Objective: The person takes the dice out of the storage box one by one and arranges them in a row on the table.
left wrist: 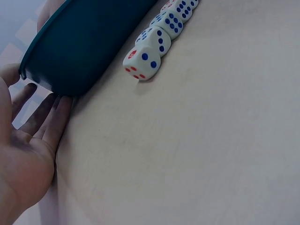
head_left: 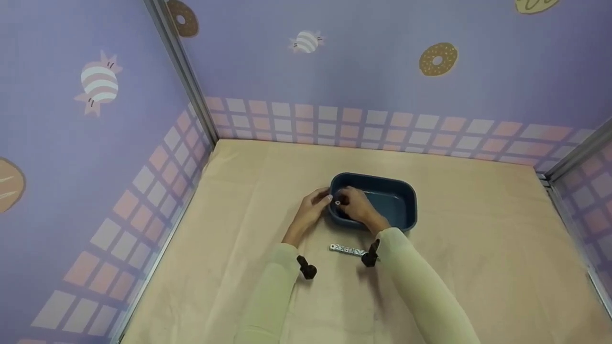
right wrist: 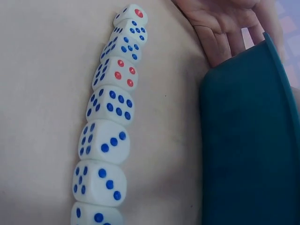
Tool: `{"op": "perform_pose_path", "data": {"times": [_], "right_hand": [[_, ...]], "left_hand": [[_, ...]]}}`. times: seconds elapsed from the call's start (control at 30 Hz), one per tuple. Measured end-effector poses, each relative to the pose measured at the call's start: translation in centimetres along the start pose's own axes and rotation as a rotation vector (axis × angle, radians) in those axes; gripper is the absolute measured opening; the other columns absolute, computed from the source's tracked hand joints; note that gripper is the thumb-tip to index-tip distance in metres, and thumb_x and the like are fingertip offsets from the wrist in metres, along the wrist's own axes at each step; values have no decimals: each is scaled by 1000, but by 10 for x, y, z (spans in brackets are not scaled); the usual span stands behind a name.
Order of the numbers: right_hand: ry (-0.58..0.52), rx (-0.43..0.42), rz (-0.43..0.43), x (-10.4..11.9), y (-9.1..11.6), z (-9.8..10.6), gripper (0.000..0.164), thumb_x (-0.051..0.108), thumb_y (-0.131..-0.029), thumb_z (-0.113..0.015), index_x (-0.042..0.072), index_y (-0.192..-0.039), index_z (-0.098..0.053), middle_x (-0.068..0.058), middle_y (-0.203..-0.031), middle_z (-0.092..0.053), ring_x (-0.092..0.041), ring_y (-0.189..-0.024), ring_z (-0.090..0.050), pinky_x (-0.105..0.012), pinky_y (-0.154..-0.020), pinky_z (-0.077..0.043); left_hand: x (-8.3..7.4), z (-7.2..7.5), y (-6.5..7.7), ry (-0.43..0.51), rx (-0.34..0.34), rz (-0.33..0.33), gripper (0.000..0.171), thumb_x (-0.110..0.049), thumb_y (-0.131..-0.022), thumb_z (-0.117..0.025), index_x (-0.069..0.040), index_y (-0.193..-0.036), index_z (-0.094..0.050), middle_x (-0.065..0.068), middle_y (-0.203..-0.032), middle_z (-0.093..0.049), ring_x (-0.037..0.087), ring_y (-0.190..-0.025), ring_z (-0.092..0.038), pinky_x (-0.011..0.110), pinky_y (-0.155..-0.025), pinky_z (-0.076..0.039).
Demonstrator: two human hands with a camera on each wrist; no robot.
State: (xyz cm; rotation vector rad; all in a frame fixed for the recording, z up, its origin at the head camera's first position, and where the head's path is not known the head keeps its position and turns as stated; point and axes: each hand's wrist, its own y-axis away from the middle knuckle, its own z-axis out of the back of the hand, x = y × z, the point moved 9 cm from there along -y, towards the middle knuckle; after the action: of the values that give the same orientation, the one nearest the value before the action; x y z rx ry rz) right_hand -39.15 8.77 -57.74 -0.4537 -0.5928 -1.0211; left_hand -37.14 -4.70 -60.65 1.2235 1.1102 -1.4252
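A dark blue rectangular tub [head_left: 392, 180] stands on the cloth. My left hand [head_left: 310, 210] is at its left end, thumb at the rim and extended fingers against the outer wall, as the left wrist view also shows. My right hand [head_left: 357, 205] reaches down inside the tub's left part and pinches a small white die [head_left: 337, 203] with a red spot. The tub wall hides that hand in the right wrist view. Nearer me lies a straight row of white dice [right wrist: 110, 104] with blue and red spots, touching side by side; my right wrist covers its right end in the head view.
A beige cloth [head_left: 258, 191] with slight creases covers the table. Purple patterned panels [head_left: 334, 71] with metal posts [head_left: 184, 71] enclose it at the back and both sides. A dark wrist camera [head_left: 370, 255] hangs close over the dice row.
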Motion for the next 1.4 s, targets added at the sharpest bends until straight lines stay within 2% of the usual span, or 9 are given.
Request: {"op": "perform_pose_path", "data": {"times": [0.13, 0.27, 0.43, 0.63, 0.8, 1.0, 1.2, 1.27, 1.4], "right_hand": [[13, 5, 0, -3, 0, -3, 17, -3, -98, -69, -4, -115, -72, -18, -110, -68, -32, -102, -64, -52, -94, -54], [-21, -15, -19, -4, 0, 1, 15, 0, -99, -69, -1, -113, -72, -14, -107, -70, -28, -98, -64, -49, -90, -56], [-79, -93, -35, 0, 1, 25, 12, 3, -98, -72, 3, -111, -73, -11, -105, -72, -25, -95, -67, -43, -86, -58], [-82, -125, 48, 19, 11, 60, 12, 7, -100, -74, 3, -110, -73, -9, -103, -72, -22, -93, -68, -40, -83, -59], [-48, -137, 136, 32, 39, 89, 11, 10, -99, -76, 5, -109, -74, -4, -99, -73, -17, -86, -68, -36, -75, -58], [-12, -156, 217, 27, 92, 110, 10, 9, -97, -79, 7, -106, -76, 0, -97, -71, -13, -84, -68, -35, -72, -59], [-52, -157, 181, 8, 143, 114, 12, 7, -94, -81, 9, -105, -76, 5, -97, -70, -11, -82, -66, -32, -70, -60], [-66, -163, 161, 2, 155, 113, 14, 6, -94, -82, 9, -106, -76, 7, -97, -70, -11, -82, -67, -31, -71, -59], [-84, -161, 134, -8, 175, 110, 17, 2, -92, -82, 8, -106, -76, 6, -98, -71, -12, -85, -68, -37, -74, -61]], "left_hand": [[3, -1, 1, 50, 6, 10, 46, -23, -109, -62, -2, -150, -57, 16, -149, -60, 28, -137, -56, 40, -112, -49], [3, -1, 2, 41, 3, 22, 47, -24, -109, -63, -2, -150, -57, 16, -150, -59, 28, -137, -56, 39, -112, -49], [-1, -1, -2, 21, 6, 20, 48, -25, -109, -63, -3, -150, -57, 14, -152, -58, 27, -140, -55, 38, -114, -48], [-2, -1, -5, 33, 2, 30, 46, -24, -109, -63, -4, -150, -58, 14, -152, -58, 27, -140, -55, 38, -114, -48], [2, -2, -3, 28, 3, 39, 47, -26, -109, -63, -6, -150, -58, 13, -152, -58, 27, -141, -54, 39, -115, -48], [6, -3, 0, 24, 1, 44, 47, -26, -109, -63, -5, -150, -57, 13, -152, -58, 28, -142, -53, 40, -116, -47], [4, -3, -1, 74, -7, 29, 46, -21, -109, -63, 0, -149, -57, 19, -148, -59, 31, -137, -57, 41, -111, -51], [3, -3, 0, 61, -9, 27, 45, -22, -109, -62, 0, -148, -57, 18, -148, -59, 30, -136, -57, 40, -110, -52], [3, -4, -1, 62, 0, 23, 45, -22, -110, -61, -1, -149, -57, 18, -148, -59, 30, -136, -58, 41, -110, -52]]}}
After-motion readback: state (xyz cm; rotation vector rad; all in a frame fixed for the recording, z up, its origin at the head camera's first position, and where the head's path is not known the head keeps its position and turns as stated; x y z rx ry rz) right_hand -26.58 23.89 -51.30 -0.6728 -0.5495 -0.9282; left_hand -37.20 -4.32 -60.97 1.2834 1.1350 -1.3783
